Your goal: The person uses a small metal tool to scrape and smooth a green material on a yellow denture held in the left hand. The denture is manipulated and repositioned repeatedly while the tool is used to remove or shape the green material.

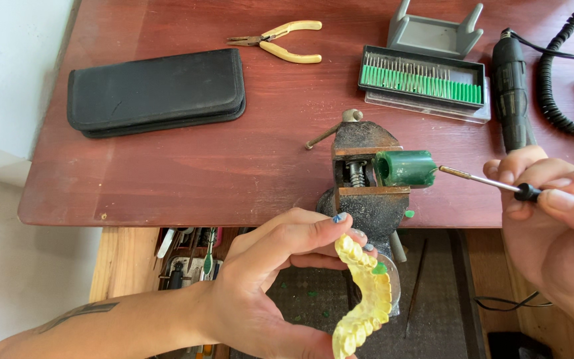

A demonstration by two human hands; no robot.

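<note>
My left hand (274, 279) holds a yellow dental arch model (363, 296) upright below the table edge; a bit of green wax (380, 268) sits on one tooth. My right hand (556, 219) grips a thin metal-tipped tool (483, 180) with a black collar. Its tip touches the right end of a green wax cylinder (405, 168). The cylinder is clamped in a small rusty bench vise (365, 179) fixed at the table's front edge.
On the red-brown table (187, 173) lie a black zip case (157, 92), yellow-handled pliers (280, 41), a tray of green-based burs (422, 83), a grey stand (434, 32) and a black rotary handpiece (511, 90) with coiled cord (569, 80). A drawer of tools (187, 262) sits below.
</note>
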